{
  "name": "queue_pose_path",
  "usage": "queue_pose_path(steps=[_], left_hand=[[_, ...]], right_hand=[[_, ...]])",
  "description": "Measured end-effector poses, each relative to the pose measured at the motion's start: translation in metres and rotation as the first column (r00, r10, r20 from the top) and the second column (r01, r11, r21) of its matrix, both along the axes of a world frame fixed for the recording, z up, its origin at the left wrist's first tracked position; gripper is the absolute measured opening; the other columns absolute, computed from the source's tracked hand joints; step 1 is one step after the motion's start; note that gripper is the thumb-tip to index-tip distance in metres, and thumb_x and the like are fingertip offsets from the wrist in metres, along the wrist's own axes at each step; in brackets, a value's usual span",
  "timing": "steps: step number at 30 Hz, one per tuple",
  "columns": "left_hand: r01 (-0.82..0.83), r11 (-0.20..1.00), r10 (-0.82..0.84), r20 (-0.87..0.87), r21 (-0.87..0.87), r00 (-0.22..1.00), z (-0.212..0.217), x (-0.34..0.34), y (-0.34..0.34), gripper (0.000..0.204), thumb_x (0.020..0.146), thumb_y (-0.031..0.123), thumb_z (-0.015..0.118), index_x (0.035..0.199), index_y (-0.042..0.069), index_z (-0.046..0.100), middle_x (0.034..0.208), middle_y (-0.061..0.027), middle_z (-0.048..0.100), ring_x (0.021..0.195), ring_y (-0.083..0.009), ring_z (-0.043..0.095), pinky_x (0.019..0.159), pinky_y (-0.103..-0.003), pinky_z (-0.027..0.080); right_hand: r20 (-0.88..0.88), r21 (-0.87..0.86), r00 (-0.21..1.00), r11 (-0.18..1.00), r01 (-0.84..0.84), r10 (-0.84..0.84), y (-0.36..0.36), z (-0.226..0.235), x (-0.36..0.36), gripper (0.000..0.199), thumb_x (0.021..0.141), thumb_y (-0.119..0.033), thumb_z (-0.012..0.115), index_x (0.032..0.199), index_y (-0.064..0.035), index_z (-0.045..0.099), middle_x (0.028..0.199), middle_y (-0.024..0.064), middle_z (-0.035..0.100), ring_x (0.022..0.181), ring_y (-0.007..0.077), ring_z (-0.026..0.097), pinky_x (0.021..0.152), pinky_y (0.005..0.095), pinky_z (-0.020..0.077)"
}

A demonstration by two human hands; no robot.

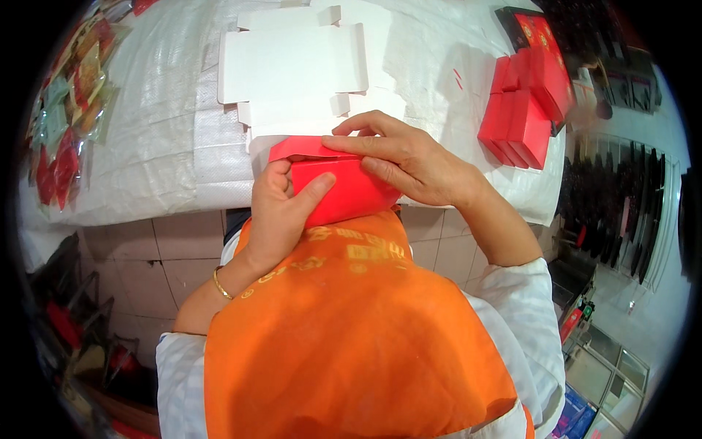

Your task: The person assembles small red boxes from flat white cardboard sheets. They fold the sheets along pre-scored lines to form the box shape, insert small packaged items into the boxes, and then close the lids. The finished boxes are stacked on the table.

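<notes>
A red cardboard box [347, 192] is held at the table's near edge, just in front of my orange apron. My left hand [285, 201] grips its left side, the thumb on the red face and the fingers tucked behind near the flap. Along the top, a long flap stands slightly raised, with a dark gap beneath it on the left. My right hand [406, 157] lies over the box's upper right, fingers pressing on the flap and thumb against the face. Just beyond lie flat, unfolded white box blanks [292, 64] in a stack.
Several finished red boxes [515, 117] are piled at the right of the table, against a black and red box [540, 29]. Clear packets [73, 110] with colourful contents lie at the far left. A white woven sheet [161, 139] covers the table.
</notes>
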State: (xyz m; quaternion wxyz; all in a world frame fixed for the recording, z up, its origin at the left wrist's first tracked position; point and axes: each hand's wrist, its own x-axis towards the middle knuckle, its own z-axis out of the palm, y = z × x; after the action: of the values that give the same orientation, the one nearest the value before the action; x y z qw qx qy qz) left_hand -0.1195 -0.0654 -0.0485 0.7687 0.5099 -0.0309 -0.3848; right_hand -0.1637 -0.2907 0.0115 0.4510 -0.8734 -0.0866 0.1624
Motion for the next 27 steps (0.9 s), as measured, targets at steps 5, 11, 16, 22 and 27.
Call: queue_pose_path(steps=[5, 11, 16, 22, 27], left_hand=[[-0.056, 0.998, 0.058, 0.07, -0.027, 0.996, -0.002, -0.004, 0.001, 0.035, 0.094, 0.004, 0.069, 0.126, -0.004, 0.056, 0.113, -0.0099, 0.067, 0.106, -0.014, 0.065, 0.092, -0.029, 0.053], [0.218, 0.963, -0.254, 0.268, 0.159, 0.929, -0.009, 0.0, 0.011, 0.032, 0.103, 0.018, 0.061, 0.125, -0.005, 0.059, 0.112, -0.0089, 0.069, 0.101, -0.0141, 0.063, 0.09, -0.03, 0.051], [0.193, 0.976, -0.211, 0.231, 0.101, 0.95, -0.011, 0.0, 0.012, 0.036, 0.109, 0.028, 0.053, 0.12, -0.005, 0.062, 0.106, -0.0059, 0.07, 0.095, -0.0105, 0.06, 0.086, -0.029, 0.051], [0.166, 0.982, -0.182, 0.227, 0.089, 0.957, -0.023, 0.008, 0.013, 0.042, 0.111, 0.034, 0.049, 0.116, -0.005, 0.064, 0.099, -0.0029, 0.07, 0.091, -0.0084, 0.059, 0.082, -0.028, 0.05], [0.147, 0.987, -0.159, 0.216, 0.069, 0.963, -0.021, 0.009, 0.011, 0.042, 0.111, 0.034, 0.048, 0.116, -0.005, 0.064, 0.1, -0.0028, 0.069, 0.092, -0.008, 0.059, 0.082, -0.027, 0.05]], right_hand=[[0.035, -0.039, 0.998, 0.998, -0.043, 0.044, -0.005, -0.003, 0.001, 0.043, 0.104, -0.012, 0.046, 0.146, -0.0128, 0.057, 0.142, 0.0151, 0.052, 0.117, 0.0305, 0.058, 0.099, 0.0388, 0.0486], [-0.011, -0.043, 0.999, 0.998, -0.049, 0.049, -0.006, 0.003, -0.001, 0.044, 0.105, -0.014, 0.044, 0.147, -0.0139, 0.057, 0.145, 0.014, 0.05, 0.118, 0.0311, 0.057, 0.1, 0.0393, 0.0487], [0.004, -0.008, 0.999, 0.999, -0.054, 0.054, -0.007, 0.0, -0.002, 0.046, 0.104, -0.013, 0.044, 0.148, -0.0151, 0.056, 0.147, 0.0141, 0.049, 0.118, 0.0312, 0.058, 0.1, 0.0396, 0.0487], [-0.037, -0.048, 0.998, 0.998, -0.043, 0.041, -0.003, 0.007, 0.0, 0.048, 0.103, -0.01, 0.043, 0.15, -0.0151, 0.054, 0.149, 0.0147, 0.049, 0.122, 0.0327, 0.056, 0.102, 0.0401, 0.048], [0.061, -0.065, 0.995, 0.995, -0.071, 0.075, 0.0, 0.009, 0.0, 0.05, 0.102, -0.006, 0.042, 0.15, -0.0155, 0.053, 0.149, 0.0149, 0.048, 0.12, 0.0329, 0.058, 0.1, 0.0401, 0.0508]])
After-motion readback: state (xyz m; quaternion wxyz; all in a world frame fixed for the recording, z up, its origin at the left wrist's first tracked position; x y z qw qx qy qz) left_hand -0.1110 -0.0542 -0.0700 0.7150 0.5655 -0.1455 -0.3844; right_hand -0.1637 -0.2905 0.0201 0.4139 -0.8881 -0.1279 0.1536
